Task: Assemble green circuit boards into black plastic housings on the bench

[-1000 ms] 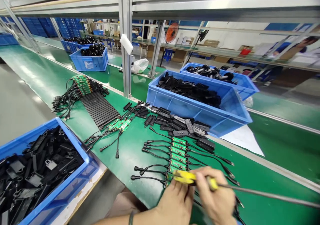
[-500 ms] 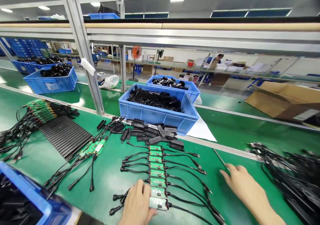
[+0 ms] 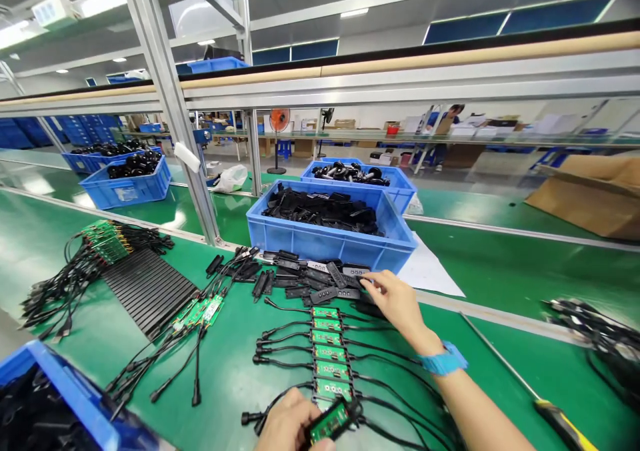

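Note:
My left hand [image 3: 293,421], at the bottom of the view, grips a green circuit board [image 3: 330,424] in a black housing and holds it tilted above the bench. Behind it lies a column of similar circuit boards [image 3: 327,353] in black housings, with black cables leaving both sides. My right hand [image 3: 393,297] has a blue band at the wrist and reaches to the pile of black plastic covers [image 3: 325,295]. Its thumb and fingertips are closed on a cover at the pile's right edge, partly hidden by the hand. On the right lies a screwdriver [image 3: 545,404] with a yellow-and-black handle.
A blue bin [image 3: 320,236] of black parts stands behind the pile, beside a metal post [image 3: 175,97]. Boards with cables [image 3: 107,241] and black strips [image 3: 150,291] lie left. Another blue bin [image 3: 75,387] is at the lower left; black cables [image 3: 595,337] lie right.
My right hand has left the screwdriver, which now lies on the bench, and moved left to the covers. My left hand has lifted the nearest board out of the column. The view has tilted upward.

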Tool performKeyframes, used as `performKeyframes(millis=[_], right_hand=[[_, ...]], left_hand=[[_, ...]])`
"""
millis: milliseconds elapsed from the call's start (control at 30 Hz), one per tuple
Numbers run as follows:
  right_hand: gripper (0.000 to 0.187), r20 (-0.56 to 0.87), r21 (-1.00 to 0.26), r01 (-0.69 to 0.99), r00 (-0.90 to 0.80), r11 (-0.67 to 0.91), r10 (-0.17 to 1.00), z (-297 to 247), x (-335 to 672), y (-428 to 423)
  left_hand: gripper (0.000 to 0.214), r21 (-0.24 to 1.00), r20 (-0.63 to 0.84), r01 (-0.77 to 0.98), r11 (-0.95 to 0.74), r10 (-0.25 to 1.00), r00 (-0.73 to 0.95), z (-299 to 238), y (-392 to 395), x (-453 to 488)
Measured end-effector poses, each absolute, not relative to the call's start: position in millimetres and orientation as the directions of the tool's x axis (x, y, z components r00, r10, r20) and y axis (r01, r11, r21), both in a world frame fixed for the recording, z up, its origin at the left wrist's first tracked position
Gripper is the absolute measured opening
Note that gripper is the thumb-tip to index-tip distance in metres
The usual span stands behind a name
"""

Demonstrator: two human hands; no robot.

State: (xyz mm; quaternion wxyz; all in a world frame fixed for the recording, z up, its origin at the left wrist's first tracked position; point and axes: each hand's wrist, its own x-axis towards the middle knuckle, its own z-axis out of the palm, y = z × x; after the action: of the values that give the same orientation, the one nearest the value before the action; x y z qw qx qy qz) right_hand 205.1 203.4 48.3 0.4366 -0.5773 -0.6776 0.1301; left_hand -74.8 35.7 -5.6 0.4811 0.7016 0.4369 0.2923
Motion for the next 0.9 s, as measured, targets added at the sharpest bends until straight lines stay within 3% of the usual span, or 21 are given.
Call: performKeyframes(millis=[67, 133, 200, 300, 600, 900], right_hand=[[0.047, 0.385, -0.778, 0.573, 0.113, 0.256, 0.916, 56.8, 211.3, 182.0], [0.048, 0.320, -0.851, 0.474, 0.132, 0.224, 0.938, 65.3, 213.6, 153.9], [0.045, 0.261, -0.910, 0.358, 0.104, 0.209, 0.960, 72.6, 211.2, 122.3], [0.033, 0.172, -0.955, 0.248, 0.016, 0.162, 0.985, 80.2, 202.0, 76.7], [0.019, -0.014, -0.910, 0.407, -0.214, 0.077, 0.977, 72.2, 187.1, 18.3], [0.022, -0.040, -0.976, 0.219, -0.123, -0.012, 0.992, 48.3, 167.5, 18.8]], left_hand=[[0.053, 0.988, -0.149, 0.054, 0.142, 0.850, 0.504, 2.8, 38.6, -69.7], [0.053, 0.890, -0.254, -0.175, 0.422, 0.776, 0.577, 11.2, 40.2, -60.9], [0.049, 0.762, -0.293, -0.323, 0.561, 0.744, 0.601, 18.4, 40.1, -50.8], [0.046, 0.708, -0.321, -0.406, 0.577, 0.777, 0.542, 26.1, 37.6, -38.4], [0.054, 0.805, -0.310, -0.267, 0.530, 0.759, 0.573, 30.2, 29.1, -25.9], [0.066, 0.800, -0.350, -0.203, 0.564, 0.714, 0.607, 28.6, 22.9, -27.6]])
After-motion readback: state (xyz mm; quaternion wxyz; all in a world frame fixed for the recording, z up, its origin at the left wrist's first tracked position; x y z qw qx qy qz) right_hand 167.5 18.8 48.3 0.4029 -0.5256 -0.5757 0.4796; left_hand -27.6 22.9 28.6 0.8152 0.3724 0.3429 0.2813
